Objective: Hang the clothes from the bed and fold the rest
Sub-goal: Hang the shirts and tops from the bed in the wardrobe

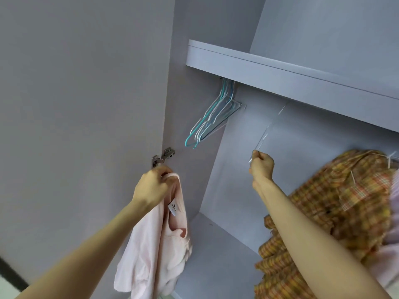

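The left hand (152, 186) is raised in front of the open wardrobe (248, 169), its fingers curled round the neckline of a pale pink top (155, 240), which hangs down from that grip with a small white label (173, 208) showing just below the knuckles. The hand sits just beside the metal door hinge (162, 159) on the wardrobe door (82, 104). The right hand (261, 166) is lifted further inside, fist closed on a thin white hanger (267, 128) that is blurred and runs up and to the right from the fist; whether its hook is on a rail cannot be made out. The two hands are well apart. Under the shelf (280, 76), at the left end, a bunch of bare wire hangers (212, 117), teal and white, hang together, tilted. To the right of the right forearm an orange and yellow checked garment (345, 201) hangs on a white hanger, with a pale lilac garment (394, 212) just behind it at the frame's right edge.
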Tool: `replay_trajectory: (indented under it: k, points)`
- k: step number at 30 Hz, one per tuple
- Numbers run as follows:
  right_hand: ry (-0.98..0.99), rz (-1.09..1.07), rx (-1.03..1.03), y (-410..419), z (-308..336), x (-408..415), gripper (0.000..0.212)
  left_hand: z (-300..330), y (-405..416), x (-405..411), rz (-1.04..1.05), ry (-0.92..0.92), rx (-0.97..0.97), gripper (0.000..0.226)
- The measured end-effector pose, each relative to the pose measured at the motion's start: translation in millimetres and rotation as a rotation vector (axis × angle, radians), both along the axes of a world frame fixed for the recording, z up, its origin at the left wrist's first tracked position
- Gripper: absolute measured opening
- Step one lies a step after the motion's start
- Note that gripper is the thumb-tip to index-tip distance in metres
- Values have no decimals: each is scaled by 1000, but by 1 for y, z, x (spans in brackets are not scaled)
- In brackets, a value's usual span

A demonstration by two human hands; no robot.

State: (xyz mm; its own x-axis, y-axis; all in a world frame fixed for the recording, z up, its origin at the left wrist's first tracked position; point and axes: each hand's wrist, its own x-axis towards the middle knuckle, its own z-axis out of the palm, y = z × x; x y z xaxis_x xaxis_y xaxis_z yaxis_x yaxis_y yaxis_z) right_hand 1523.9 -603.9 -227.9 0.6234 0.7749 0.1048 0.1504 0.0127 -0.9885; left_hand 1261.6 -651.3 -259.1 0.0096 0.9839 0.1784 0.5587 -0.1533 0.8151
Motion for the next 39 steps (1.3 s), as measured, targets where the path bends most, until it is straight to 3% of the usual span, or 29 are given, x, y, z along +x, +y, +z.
replay_trajectory:
  k: [9,16,21,23,29,31,34,39]
  points:
    - [-100,48,-25,-34,7,29,32,0,0,34,-91,-99,-21,10]
    - [61,196,-47,-102,-82,7,25,-16,-10,53,-187,-180,-104,9]
    - [189,379,-66,-155,-124,-6,13,-34,-24,67,-109,-473,-382,11]
    - [213,404,-95,-165,-133,-5,15,-46,-32,74,-128,-513,-507,17]
    - [195,485,-172,-189,-150,8,16,-83,-53,95,-154,-539,-783,13]
    - [208,559,-208,-200,-158,11,17,-88,-53,105,-190,-540,-801,26]
    - [198,659,-297,-217,-168,16,21,-87,-50,125,-264,-412,-735,40]
    - [175,652,-435,-227,-169,26,19,-94,-58,141,-302,-207,-500,35]
